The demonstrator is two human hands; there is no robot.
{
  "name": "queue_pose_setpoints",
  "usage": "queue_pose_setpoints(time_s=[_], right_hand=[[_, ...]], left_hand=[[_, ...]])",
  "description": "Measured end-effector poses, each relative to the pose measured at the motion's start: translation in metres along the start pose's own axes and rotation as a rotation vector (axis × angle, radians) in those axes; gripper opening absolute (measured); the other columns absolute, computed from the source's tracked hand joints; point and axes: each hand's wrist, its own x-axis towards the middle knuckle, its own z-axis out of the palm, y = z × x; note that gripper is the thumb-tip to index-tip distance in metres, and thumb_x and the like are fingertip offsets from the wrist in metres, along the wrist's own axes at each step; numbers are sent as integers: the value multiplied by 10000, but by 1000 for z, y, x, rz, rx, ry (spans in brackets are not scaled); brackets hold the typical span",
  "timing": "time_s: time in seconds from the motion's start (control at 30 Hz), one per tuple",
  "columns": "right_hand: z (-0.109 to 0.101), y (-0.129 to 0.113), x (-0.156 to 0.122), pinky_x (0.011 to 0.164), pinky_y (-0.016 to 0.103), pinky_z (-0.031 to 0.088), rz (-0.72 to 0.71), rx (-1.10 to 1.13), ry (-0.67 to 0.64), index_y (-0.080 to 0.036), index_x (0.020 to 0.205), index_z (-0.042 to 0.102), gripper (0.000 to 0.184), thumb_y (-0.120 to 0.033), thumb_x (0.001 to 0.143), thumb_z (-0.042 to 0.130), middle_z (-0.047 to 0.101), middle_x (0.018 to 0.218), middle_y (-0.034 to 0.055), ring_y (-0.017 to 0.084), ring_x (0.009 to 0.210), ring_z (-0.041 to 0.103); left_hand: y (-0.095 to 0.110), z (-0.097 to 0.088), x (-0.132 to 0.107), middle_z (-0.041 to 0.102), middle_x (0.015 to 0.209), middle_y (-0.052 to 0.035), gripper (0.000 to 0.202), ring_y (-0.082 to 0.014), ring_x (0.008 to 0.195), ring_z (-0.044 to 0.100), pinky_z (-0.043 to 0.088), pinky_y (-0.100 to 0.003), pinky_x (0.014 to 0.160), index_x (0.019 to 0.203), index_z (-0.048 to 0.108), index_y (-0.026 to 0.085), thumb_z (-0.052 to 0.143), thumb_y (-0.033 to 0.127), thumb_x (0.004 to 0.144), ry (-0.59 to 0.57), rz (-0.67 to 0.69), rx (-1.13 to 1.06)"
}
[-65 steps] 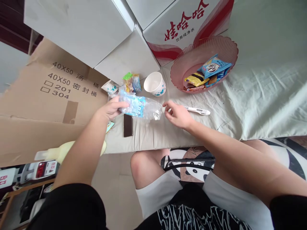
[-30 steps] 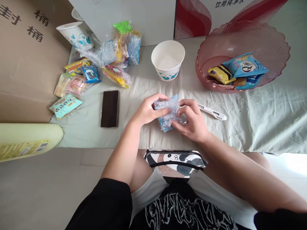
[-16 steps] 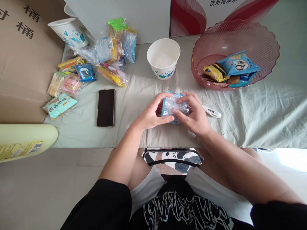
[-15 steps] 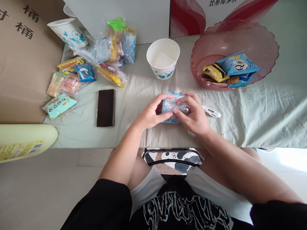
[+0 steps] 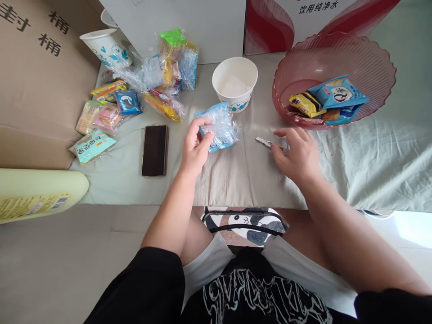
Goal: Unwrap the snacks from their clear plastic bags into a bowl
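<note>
My left hand (image 5: 197, 146) pinches a clear and blue plastic packet (image 5: 221, 126) by its left side, between thumb and fingers. The packet is crinkled and shiny, close in front of the white paper bowl (image 5: 232, 78). To the right, my right hand (image 5: 297, 153) is over a slim utility knife (image 5: 263, 142) lying on the cloth. Its thumb and forefinger are apart on either side of the knife, and the hand hides the handle end. The knife's narrow metal tip points left, towards the packet.
A pink ribbed bowl (image 5: 337, 58) with several snack packets stands at the right. On the left are a phone (image 5: 154, 150), wrapped snacks (image 5: 128, 102) and a tipped paper bowl (image 5: 108, 47). Boxes (image 5: 189, 27) line the back; a yellow-green bottle (image 5: 40, 193) is at the left edge.
My right hand has let go of the packet and moved right, over the knife. My left hand has carried the packet left and away from me. The view has shifted slightly.
</note>
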Motion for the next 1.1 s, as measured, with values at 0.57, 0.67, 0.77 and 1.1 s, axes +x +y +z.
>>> queue_pose_setpoints(time_s=[0.57,0.67,0.77,1.1], right_hand=[[-12,-26,-7,577,299,434,219,501,-148,-221,1011,682,197,-301,889,550,623,703,-9,150,578,551],[-8,-30,-10,595,302,477,195,630,-143,-222,1078,658,223,-310,897,562,677,816,13,159,640,629],[-6,-32,-13,555,287,474,141,709,-192,-239,1228,573,359,-403,911,620,635,734,-36,152,567,632],[-1,-37,-11,536,260,337,62,465,-143,-262,928,517,163,-376,866,614,549,668,-67,98,468,422]], left_hand=[[6,17,-6,707,1056,-70,448,-181,896,665,540,-284,706,1096,662,250,533,664,984,91,262,82],[3,26,-11,674,1134,-82,548,-181,929,686,550,-263,687,1347,541,303,597,677,950,95,243,17],[1,34,-13,656,1123,-82,690,-192,938,698,578,-280,726,1453,436,325,668,676,906,93,194,-39],[11,49,-12,652,1081,-70,709,-198,940,662,553,-248,653,1216,575,258,732,785,768,19,104,-112]])
